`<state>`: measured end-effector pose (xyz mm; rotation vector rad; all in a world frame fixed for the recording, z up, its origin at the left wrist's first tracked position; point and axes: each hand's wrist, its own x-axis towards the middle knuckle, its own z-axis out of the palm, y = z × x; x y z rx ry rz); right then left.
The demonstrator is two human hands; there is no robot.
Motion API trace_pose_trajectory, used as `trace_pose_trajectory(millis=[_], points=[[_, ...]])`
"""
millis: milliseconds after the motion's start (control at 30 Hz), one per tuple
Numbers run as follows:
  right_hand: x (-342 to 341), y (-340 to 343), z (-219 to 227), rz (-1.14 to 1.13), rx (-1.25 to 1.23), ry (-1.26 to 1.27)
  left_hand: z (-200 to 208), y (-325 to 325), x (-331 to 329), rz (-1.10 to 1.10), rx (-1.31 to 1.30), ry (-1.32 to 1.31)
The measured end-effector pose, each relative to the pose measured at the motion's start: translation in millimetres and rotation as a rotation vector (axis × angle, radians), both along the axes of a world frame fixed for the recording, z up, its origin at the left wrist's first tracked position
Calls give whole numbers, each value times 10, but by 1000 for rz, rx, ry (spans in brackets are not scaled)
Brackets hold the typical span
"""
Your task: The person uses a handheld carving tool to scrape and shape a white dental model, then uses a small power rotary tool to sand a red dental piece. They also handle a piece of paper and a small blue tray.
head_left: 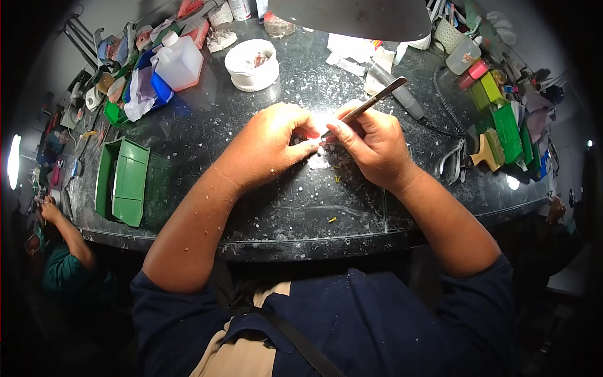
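Note:
Under the lamp's bright spot, my left hand (267,147) pinches a small reddish-pink piece (321,136) between thumb and fingers. The glare and my fingers cover most of it, so its kind does not show. My right hand (383,147) is closed like a pen grip around a slim, dark-handled carving tool (380,98). Its broad flat end points up and to the right. The other end reaches down to the piece, where I cannot make out whether it touches. Both hands are close together above the black worktop (295,213), which is scattered with white crumbs and yellow shavings.
A dark lamp shade (358,16) overhangs the far side. Beyond my hands stand a white round pot (252,66) and a grey handpiece (396,91) with a coiled cord. A green bin (129,182) is at left, near a plastic bottle (180,63). A wooden-handled brush (485,154) lies right.

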<state>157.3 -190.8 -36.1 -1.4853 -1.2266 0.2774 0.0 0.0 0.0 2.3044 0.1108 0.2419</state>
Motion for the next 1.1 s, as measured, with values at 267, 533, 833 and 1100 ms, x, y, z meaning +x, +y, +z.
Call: trace_pose_trajectory(millis=[267, 533, 833, 1100], points=[[57, 41, 33, -45, -113, -73, -15, -9, 28, -13, 59, -47], [-1, 32, 57, -99, -64, -173, -36, -26, -7, 6, 59, -35], [32, -6, 26, -92, -31, -74, -23, -24, 16, 36, 13, -8], [13, -6, 32, -48, 24, -66, -20, 17, 36, 11, 66, -21]])
